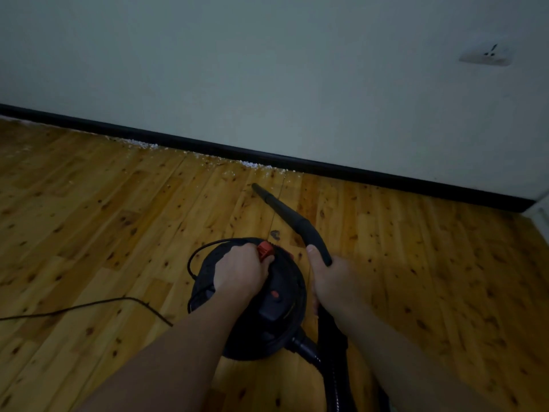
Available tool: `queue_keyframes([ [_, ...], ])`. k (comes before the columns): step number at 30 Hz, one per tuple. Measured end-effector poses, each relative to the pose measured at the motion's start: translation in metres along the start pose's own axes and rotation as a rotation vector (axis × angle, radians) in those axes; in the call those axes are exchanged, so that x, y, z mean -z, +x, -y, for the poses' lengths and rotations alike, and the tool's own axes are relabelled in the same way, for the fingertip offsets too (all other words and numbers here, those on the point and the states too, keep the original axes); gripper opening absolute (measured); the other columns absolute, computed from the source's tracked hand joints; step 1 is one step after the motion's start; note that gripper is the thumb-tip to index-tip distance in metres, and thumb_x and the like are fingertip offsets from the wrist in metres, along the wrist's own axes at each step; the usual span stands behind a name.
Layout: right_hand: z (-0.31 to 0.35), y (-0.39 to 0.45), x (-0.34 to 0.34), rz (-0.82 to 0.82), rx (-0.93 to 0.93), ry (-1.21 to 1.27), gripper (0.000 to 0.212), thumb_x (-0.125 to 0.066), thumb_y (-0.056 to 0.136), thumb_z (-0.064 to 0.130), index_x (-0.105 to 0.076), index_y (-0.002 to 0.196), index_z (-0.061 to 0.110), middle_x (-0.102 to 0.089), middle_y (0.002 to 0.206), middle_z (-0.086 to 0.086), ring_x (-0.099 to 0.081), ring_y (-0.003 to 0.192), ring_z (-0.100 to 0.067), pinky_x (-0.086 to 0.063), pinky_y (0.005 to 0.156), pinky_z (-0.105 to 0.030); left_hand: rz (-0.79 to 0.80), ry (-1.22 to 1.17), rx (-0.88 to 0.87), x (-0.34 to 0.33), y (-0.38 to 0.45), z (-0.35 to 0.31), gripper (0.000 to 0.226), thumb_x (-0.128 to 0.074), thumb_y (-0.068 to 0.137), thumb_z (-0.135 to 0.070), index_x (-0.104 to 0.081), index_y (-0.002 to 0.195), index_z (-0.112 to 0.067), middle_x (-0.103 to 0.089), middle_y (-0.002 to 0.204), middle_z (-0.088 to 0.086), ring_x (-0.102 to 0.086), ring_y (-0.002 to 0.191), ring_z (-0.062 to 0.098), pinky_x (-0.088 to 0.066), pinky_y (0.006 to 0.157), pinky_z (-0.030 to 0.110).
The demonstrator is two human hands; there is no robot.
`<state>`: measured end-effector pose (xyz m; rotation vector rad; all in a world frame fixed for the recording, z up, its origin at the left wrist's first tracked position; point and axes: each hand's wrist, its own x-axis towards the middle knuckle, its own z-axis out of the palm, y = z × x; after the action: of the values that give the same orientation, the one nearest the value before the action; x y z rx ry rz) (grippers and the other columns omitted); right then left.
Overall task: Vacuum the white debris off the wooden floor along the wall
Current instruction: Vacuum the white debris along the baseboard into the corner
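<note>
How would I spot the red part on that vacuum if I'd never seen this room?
Start at the black skirting board along the wall, then look down the wooden floor to the round black vacuum canister. On its top, at the edge nearest the wall, sits the red part, touching the left hand. It is the only large red piece there.

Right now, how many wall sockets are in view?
1. The wall socket sits on the wall at upper right, well above the black skirting board and right of the white debris. More may lie outside the frame.
</note>
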<state>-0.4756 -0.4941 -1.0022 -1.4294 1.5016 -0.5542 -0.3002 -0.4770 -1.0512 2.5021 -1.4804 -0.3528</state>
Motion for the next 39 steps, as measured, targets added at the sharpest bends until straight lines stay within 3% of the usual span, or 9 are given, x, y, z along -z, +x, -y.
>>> queue_keyframes([
  [8,0.006,0.015,-0.002,-0.017,-0.036,0.054,0.058,-0.049,0.106,0.051,-0.056,0.072,0.006,-0.052,0.043,-0.003,-0.053,0.033,-0.017,-0.045,0.04,-0.028,0.044,0.053,-0.039,0.008,0.023,0.004,0.045,-0.056,0.097,-0.063,-0.066,0.102,-0.019,-0.068,0.094,0.003,-0.066,0.083,0.026,-0.043,0.063,0.035],
  [13,0.016,0.027,0.001,-0.02,-0.023,0.032,0.062,-0.046,0.108,0.05,-0.059,0.07,0.002,-0.055,0.047,-0.007,-0.053,0.031,-0.012,-0.042,0.035,-0.018,0.048,0.042,-0.041,0.009,0.043,0.002,0.046,-0.057,0.096,-0.064,-0.067,0.104,-0.02,-0.068,0.096,0.004,-0.066,0.084,0.026,-0.044,0.065,0.036],
  [24,0.03,0.064,-0.014,-0.029,-0.036,0.064,0.055,-0.046,0.108,0.048,-0.057,0.075,0.005,-0.053,0.044,-0.003,-0.051,0.031,-0.013,-0.04,0.034,-0.02,0.05,0.065,-0.074,0.011,0.083,-0.008,0.045,-0.056,0.097,-0.064,-0.064,0.104,-0.02,-0.067,0.099,0.004,-0.066,0.087,0.027,-0.042,0.066,0.036],
  [28,0.032,0.076,-0.022,-0.029,-0.033,0.098,0.055,-0.047,0.107,0.048,-0.062,0.083,0.001,-0.054,0.05,-0.006,-0.052,0.034,-0.016,-0.043,0.036,-0.025,0.047,0.079,-0.092,0.011,0.099,-0.01,0.047,-0.056,0.097,-0.065,-0.066,0.106,-0.02,-0.068,0.101,0.004,-0.067,0.09,0.027,-0.049,0.07,0.038],
  [32,0.035,0.089,-0.027,-0.037,-0.024,0.083,0.053,-0.048,0.106,0.049,-0.056,0.076,0.006,-0.054,0.052,-0.007,-0.053,0.035,-0.017,-0.044,0.039,-0.027,0.065,0.063,-0.098,0.012,0.113,-0.011,0.048,-0.057,0.096,-0.066,-0.067,0.106,-0.02,-0.07,0.1,0.004,-0.067,0.089,0.027,-0.055,0.076,0.041],
  [39,0.04,0.108,-0.038,-0.028,-0.031,0.062,0.054,-0.046,0.107,0.049,-0.057,0.075,0.007,-0.052,0.046,-0.003,-0.054,0.035,-0.017,-0.044,0.04,-0.028,0.059,0.075,-0.117,0.015,0.125,-0.01,0.047,-0.056,0.097,-0.064,-0.065,0.106,-0.018,-0.068,0.101,0.006,-0.067,0.09,0.028,-0.047,0.069,0.037],
])
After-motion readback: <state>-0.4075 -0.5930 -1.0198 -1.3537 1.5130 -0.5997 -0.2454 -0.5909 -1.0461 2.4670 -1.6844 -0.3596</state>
